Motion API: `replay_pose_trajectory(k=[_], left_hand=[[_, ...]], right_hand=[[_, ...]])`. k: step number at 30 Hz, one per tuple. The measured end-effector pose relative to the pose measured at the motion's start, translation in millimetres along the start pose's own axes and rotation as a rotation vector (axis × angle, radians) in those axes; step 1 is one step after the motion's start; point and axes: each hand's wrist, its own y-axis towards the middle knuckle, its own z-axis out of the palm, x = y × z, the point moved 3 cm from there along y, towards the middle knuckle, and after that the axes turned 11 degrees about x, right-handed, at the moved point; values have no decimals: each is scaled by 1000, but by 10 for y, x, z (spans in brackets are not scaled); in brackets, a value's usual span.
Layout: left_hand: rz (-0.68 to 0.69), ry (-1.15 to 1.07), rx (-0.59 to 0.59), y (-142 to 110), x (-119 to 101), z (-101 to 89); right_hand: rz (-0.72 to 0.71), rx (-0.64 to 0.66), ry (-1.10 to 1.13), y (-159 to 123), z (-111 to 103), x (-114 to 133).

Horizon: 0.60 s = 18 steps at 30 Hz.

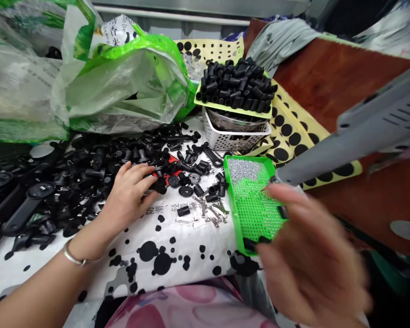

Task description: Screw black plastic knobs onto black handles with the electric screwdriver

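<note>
My left hand (132, 191) reaches the near edge of a heap of black plastic parts (99, 168). Its thumb and fingers close around a small black plastic part (161, 184). Loose black discs and short tubes lie just beyond the fingertips, with thin metal strips (216, 213) to the right. My right hand (310, 259) is smeared by motion in front of a green perforated tray (241, 228); whether it holds anything is unclear. Small silvery pieces (244, 169) cover the tray's far end, and a few black pieces lie in its lower part.
Black tubes (237, 86) fill a yellow-green tray atop a white basket (225, 136). Large green-and-clear plastic bags (130, 86) stand behind the heap. A grey slotted arm-like device (348, 132) slants in from the right. Yellow sheets with black round pads (287, 130) lie behind it.
</note>
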Motion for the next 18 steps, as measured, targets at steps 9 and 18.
replay_pose_trajectory(k=[9, 18], left_hand=[[5, -259, -135, -98, -707, -139], [64, -363, -60, -227, -788, -53]], right_hand=[[515, 343, 623, -15, 857, -343], [488, 214, 659, -89, 757, -409]])
